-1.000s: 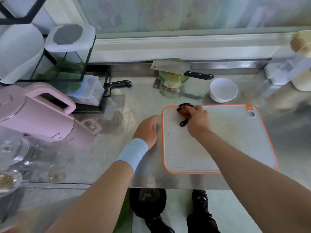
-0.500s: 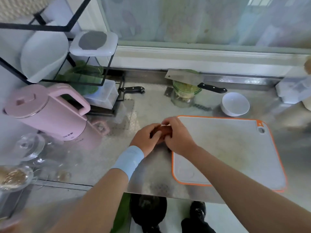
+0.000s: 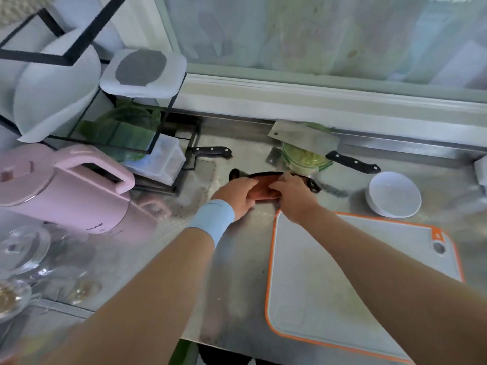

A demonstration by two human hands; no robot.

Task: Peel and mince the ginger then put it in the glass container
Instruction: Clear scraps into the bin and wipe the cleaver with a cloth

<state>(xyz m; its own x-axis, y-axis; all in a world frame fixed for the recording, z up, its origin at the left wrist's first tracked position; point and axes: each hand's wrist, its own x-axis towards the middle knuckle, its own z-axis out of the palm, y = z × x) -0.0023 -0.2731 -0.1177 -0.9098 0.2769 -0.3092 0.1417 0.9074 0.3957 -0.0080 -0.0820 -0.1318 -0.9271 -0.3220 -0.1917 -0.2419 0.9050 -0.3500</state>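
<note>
We note the glass container (image 3: 303, 160) upright at the counter's (image 3: 237, 259) back: green rim, pale chopped bits inside, cleaver (image 3: 303, 139) laid across its mouth. A reddish-brown lump (image 3: 263, 191), possibly ginger, is gripped between left hand (image 3: 234, 196) and right hand (image 3: 292, 196).

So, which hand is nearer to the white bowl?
Right. The right hand is left of the white bowl, with bare counter between them. The left hand is farther left, across the reddish object that both hands hold.
</note>
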